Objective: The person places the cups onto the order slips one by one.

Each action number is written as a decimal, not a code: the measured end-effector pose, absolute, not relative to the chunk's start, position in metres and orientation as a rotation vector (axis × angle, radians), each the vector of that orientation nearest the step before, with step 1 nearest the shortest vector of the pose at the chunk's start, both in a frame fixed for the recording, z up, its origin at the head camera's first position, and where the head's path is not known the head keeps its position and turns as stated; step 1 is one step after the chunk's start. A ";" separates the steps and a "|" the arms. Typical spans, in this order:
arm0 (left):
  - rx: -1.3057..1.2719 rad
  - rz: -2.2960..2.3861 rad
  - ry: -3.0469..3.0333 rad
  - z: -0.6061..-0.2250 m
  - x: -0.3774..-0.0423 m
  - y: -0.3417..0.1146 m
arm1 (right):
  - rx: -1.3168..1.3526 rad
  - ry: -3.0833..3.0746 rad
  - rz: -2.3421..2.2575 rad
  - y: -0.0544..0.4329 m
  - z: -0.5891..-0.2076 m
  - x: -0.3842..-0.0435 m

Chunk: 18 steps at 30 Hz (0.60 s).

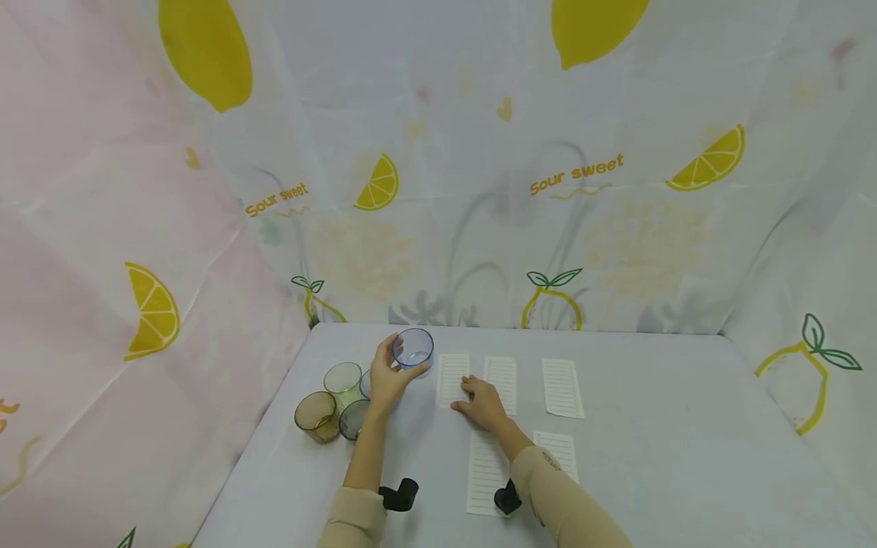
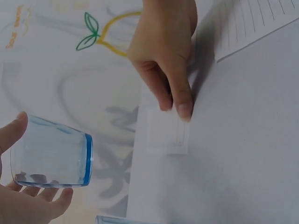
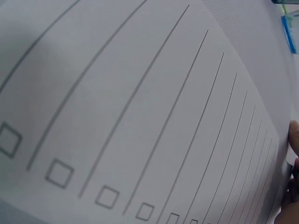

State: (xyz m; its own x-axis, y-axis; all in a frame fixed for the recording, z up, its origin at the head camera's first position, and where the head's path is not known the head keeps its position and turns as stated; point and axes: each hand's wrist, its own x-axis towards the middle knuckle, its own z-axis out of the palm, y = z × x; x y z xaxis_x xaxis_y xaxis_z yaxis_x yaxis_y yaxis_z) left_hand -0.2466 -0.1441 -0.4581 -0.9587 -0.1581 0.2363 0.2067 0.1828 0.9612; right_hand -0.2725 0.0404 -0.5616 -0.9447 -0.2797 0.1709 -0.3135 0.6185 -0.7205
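My left hand (image 1: pixel 389 377) holds a clear glass tumbler with a blue rim (image 1: pixel 413 352) above the far part of the table, thumb on one side and fingers on the other. In the left wrist view the tumbler (image 2: pixel 53 151) lies sideways across the picture, see-through. Over the leftmost lined paper sheet (image 1: pixel 451 369) reaches my right hand (image 1: pixel 483 405), its thumb and fingertips apart at the sheet's right and lower part. The left wrist view shows that hand (image 2: pixel 166 60) with fingertips right at the edge of the sheet (image 2: pixel 166 135). A lined sheet with checkboxes (image 3: pixel 140 116) fills the right wrist view.
Left of my left forearm stand a green glass (image 1: pixel 342 378), an amber glass (image 1: pixel 317 417), a grey glass (image 1: pixel 352 419) and another blue glass (image 1: pixel 365 383), partly hidden. More lined sheets, one (image 1: pixel 563 388) at right, lie around my right arm. A lemon-print curtain (image 1: pixel 438 228) closes the back.
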 end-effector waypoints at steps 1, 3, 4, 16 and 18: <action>-0.043 -1.845 -2.177 -0.460 -0.251 -0.141 | 0.503 -2.792 1.264 0.040 -0.561 -0.272; -0.033 -1.865 -2.150 -0.465 -0.257 -0.135 | 0.503 -2.790 1.269 0.040 -0.561 -0.272; -0.024 -1.876 -2.142 -0.468 -0.260 -0.132 | 0.497 -2.791 1.275 0.040 -0.561 -0.272; 0.110 -1.830 -2.202 -0.489 -0.283 -0.110 | 0.477 -2.785 1.274 0.040 -0.564 -0.274; 0.122 -1.805 -2.230 -0.492 -0.286 -0.107 | 0.478 -2.788 1.278 0.040 -0.563 -0.274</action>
State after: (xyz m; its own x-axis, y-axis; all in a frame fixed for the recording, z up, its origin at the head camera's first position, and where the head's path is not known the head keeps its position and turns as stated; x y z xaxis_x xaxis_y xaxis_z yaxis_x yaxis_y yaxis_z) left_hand -0.2859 -0.1069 -0.4922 -0.9602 -0.2325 0.1547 0.1029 0.2206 0.9699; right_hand -0.2736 0.0399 -0.5632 -0.9518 -0.2611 0.1609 -0.2924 0.6137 -0.7334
